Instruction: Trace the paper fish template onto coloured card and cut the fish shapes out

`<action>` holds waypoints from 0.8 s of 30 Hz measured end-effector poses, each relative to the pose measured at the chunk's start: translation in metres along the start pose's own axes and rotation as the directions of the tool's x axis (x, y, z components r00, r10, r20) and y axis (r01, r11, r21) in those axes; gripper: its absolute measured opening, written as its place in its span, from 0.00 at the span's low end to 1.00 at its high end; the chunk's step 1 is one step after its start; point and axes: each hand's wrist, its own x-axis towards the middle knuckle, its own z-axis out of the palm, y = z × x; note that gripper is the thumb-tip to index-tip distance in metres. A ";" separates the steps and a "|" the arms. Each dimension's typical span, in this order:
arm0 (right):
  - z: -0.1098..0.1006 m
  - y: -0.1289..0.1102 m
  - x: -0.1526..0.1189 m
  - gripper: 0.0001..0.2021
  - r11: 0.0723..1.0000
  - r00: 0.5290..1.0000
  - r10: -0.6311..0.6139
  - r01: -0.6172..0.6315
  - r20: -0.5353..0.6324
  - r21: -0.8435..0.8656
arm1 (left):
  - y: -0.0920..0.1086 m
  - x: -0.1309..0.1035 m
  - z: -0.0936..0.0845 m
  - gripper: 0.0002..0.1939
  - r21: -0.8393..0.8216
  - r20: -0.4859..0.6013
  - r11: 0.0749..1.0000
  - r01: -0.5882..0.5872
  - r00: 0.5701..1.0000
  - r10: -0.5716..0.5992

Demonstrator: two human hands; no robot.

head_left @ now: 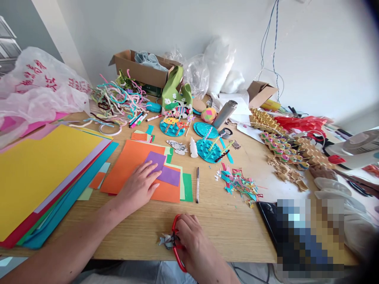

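My left hand (141,185) lies flat with fingers stretched over a piece of purple paper (169,174). Under that paper is a larger orange sheet (121,161), with green paper (187,187) showing at its right side. Close to the table's front edge, my right hand (189,238) is closed on red-handled scissors (178,258). Their blades point left, and a small crumpled greyish piece (166,240) is at the blades; I cannot tell whether it is gripped. A capped pen (197,185) lies to the right of the paper.
Large coloured sheets (50,169) are stacked at left. Pipe cleaners (118,98), a glue bottle (193,148), blue discs (209,152) and a metal flask (225,113) stand behind. Paper scraps (239,183), egg-carton pieces (314,152) and a black device (268,221) are at right, near another person's hand (322,172).
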 end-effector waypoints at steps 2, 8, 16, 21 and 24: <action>-0.006 -0.001 0.004 0.11 0.988 0.998 0.060 -0.057 -0.014 0.141 | 0.001 0.001 -0.001 0.17 -0.063 -0.033 0.998 0.016 0.999 -0.018; -0.032 -0.005 0.044 0.08 0.733 0.941 0.304 -0.132 -0.148 0.668 | 0.009 0.007 -0.019 0.15 -0.516 0.019 0.843 0.151 0.986 -0.166; -0.024 -0.012 0.108 0.12 0.503 0.893 0.374 0.033 -0.251 0.864 | 0.012 0.013 -0.028 0.14 -0.858 0.331 0.324 0.399 0.911 -0.245; -0.022 -0.012 0.116 0.11 0.557 0.913 0.340 -0.003 -0.224 0.831 | 0.008 0.013 -0.027 0.10 -0.860 0.343 0.281 0.425 0.891 -0.298; -0.032 -0.007 0.121 0.12 0.587 0.930 0.303 -0.010 -0.209 0.810 | 0.006 0.013 -0.029 0.09 -0.857 0.360 0.280 0.433 0.891 -0.277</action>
